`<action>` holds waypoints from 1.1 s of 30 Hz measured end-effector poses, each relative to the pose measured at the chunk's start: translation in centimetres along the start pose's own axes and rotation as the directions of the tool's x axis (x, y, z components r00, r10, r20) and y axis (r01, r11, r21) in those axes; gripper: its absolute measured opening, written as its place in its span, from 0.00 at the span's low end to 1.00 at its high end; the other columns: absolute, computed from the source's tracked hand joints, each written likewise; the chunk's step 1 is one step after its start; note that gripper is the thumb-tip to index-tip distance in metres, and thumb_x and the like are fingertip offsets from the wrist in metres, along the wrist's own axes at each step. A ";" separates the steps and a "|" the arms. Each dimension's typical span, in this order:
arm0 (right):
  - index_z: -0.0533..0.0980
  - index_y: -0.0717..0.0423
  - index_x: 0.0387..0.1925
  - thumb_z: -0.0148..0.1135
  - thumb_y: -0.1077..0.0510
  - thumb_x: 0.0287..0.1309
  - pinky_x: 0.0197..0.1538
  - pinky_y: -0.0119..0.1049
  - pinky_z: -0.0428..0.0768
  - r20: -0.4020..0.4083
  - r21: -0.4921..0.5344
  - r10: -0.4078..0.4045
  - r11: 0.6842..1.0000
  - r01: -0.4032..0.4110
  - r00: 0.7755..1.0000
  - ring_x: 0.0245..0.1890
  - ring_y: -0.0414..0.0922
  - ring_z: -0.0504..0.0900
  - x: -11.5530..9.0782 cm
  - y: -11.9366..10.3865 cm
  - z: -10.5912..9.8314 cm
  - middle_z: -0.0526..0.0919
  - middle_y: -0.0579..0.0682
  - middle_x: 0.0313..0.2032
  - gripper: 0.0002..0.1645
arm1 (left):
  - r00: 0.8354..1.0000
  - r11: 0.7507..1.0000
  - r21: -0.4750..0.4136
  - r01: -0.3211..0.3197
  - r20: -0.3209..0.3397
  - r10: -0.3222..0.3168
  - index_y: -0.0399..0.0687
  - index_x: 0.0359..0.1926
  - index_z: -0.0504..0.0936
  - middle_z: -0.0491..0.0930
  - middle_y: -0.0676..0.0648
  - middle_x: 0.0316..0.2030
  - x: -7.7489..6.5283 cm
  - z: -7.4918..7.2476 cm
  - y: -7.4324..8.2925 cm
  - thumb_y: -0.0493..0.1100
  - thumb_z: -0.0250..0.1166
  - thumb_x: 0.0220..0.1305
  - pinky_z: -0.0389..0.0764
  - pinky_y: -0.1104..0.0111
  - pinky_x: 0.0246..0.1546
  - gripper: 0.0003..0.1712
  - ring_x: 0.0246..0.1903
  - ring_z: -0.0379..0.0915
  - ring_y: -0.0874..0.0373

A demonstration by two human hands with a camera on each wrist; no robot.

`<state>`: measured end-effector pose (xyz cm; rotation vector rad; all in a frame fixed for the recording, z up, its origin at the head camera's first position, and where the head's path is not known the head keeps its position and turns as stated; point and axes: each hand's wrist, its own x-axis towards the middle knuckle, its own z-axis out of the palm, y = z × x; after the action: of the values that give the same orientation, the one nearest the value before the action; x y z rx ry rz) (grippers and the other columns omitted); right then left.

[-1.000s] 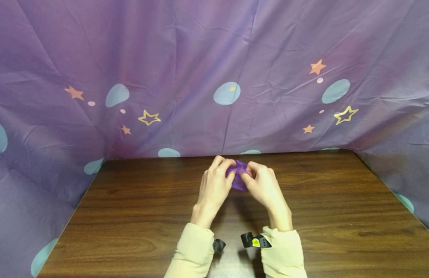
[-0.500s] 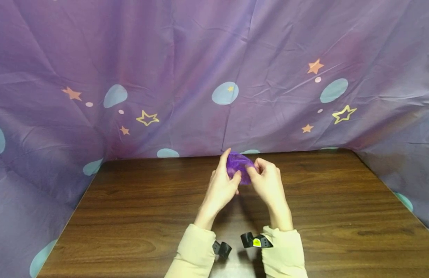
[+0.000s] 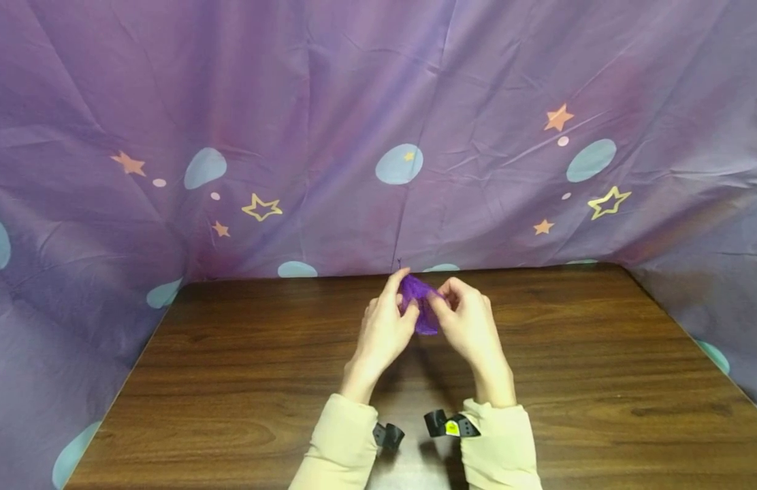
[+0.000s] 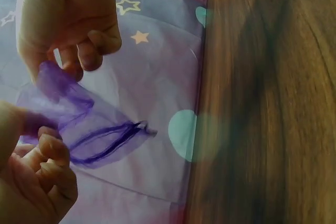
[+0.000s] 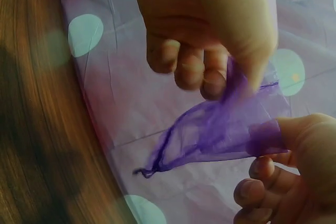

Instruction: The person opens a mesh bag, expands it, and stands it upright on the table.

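Observation:
A sheer purple drawstring pouch (image 3: 425, 325) is held up over the far part of the table, between both hands. My left hand (image 3: 383, 328) pinches its left side with the thumb in front. On the other side my right hand (image 3: 474, 327) pinches the fabric between thumb and index finger. In the right wrist view, the pouch (image 5: 205, 129) looks thin and see-through, with a dark cord running to a small knotted end. Its cloth covers the right thumb (image 5: 268, 136) there. The left wrist view also shows the cord forming a loop on the pouch (image 4: 113, 135).
A dark wood-grain table (image 3: 244, 381) spreads beneath the hands. Behind and beside it hangs a purple cloth backdrop (image 3: 329, 136) printed with stars and pale blue spots. Small black wrist cameras (image 3: 436, 423) sit at the cream sleeves (image 3: 501, 442).
Half a second ago the pouch was spread wider, with the left index finger stretched up along it. Now the cloth is drawn narrower and hangs lower, and the left fingers are more bent.

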<state>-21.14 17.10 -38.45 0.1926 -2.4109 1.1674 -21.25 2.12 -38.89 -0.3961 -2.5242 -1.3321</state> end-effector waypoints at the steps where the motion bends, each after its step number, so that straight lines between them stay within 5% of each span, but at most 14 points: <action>1: 0.74 0.52 0.22 0.66 0.60 0.57 0.20 0.38 0.68 -0.009 -0.008 0.004 1.000 -0.004 1.000 0.15 0.43 0.69 0.0 0.0 0.0 0.72 0.45 0.14 0.11 | 1.000 1.000 0.009 -0.005 -0.016 0.005 0.53 0.69 0.67 0.69 0.57 0.15 0.0 -0.1 0.0 0.38 0.63 0.61 0.66 0.66 0.18 0.35 0.14 0.62 0.62; 11: 0.71 0.51 0.19 0.67 0.60 0.55 0.19 0.39 0.66 -0.027 -0.007 0.019 1.000 -0.019 0.999 0.14 0.44 0.66 0.0 -0.2 0.0 0.70 0.44 0.13 0.14 | 0.994 0.996 0.086 -0.007 -0.110 0.017 0.50 0.64 0.70 0.74 0.57 0.18 0.0 -0.4 -0.4 0.39 0.65 0.61 0.72 0.63 0.23 0.30 0.17 0.69 0.59; 16: 0.73 0.52 0.22 0.67 0.60 0.55 0.20 0.39 0.66 -0.024 0.007 0.041 0.999 -0.041 0.999 0.16 0.44 0.67 0.0 -0.2 -0.1 0.71 0.46 0.15 0.11 | 0.997 0.987 0.161 0.026 -0.070 -0.015 0.50 0.39 0.78 0.71 0.56 0.17 0.0 -0.4 -0.6 0.48 0.60 0.68 0.72 0.61 0.22 0.07 0.20 0.71 0.55; 20: 0.76 0.54 0.33 0.67 0.61 0.56 0.25 0.39 0.68 0.038 0.013 0.045 0.999 -0.046 0.998 0.19 0.44 0.69 0.1 0.1 0.1 0.73 0.46 0.20 0.06 | 1.000 0.976 0.216 -0.003 -0.016 0.007 0.54 0.23 0.73 0.66 0.55 0.14 0.0 -0.6 -0.8 0.48 0.60 0.68 0.68 0.62 0.19 0.15 0.19 0.68 0.54; 24: 0.78 0.54 0.36 0.67 0.61 0.56 0.26 0.37 0.69 0.058 0.007 0.002 1.000 -0.002 0.998 0.19 0.43 0.70 0.1 0.2 0.3 0.74 0.46 0.21 0.06 | 0.999 0.966 0.255 -0.040 -0.013 0.045 0.55 0.21 0.73 0.72 0.54 0.16 0.0 -0.5 -1.0 0.47 0.64 0.65 0.70 0.62 0.19 0.15 0.19 0.71 0.53; 28: 0.79 0.54 0.30 0.64 0.61 0.57 0.23 0.36 0.69 -0.007 0.011 -0.029 1.000 0.029 1.000 0.18 0.42 0.70 0.0 -0.1 0.4 0.75 0.45 0.19 0.02 | 0.996 0.956 0.289 -0.058 -0.046 0.074 0.54 0.22 0.76 0.75 0.54 0.17 0.1 -0.5 -1.0 0.48 0.66 0.63 0.71 0.62 0.19 0.14 0.20 0.74 0.52; 33: 0.78 0.53 0.26 0.63 0.62 0.57 0.22 0.36 0.70 -0.123 0.040 0.010 0.999 -0.005 0.992 0.18 0.44 0.73 0.1 -0.4 0.2 0.77 0.46 0.17 0.05 | 0.997 0.983 0.179 -0.030 -0.063 0.042 0.52 0.26 0.79 0.73 0.57 0.15 0.0 -0.4 -0.7 0.54 0.65 0.65 0.71 0.64 0.20 0.14 0.17 0.71 0.58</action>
<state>-21.14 16.65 -38.27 0.1202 -2.2851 1.1951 -21.49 1.39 -39.15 -0.3521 -2.5411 -1.0770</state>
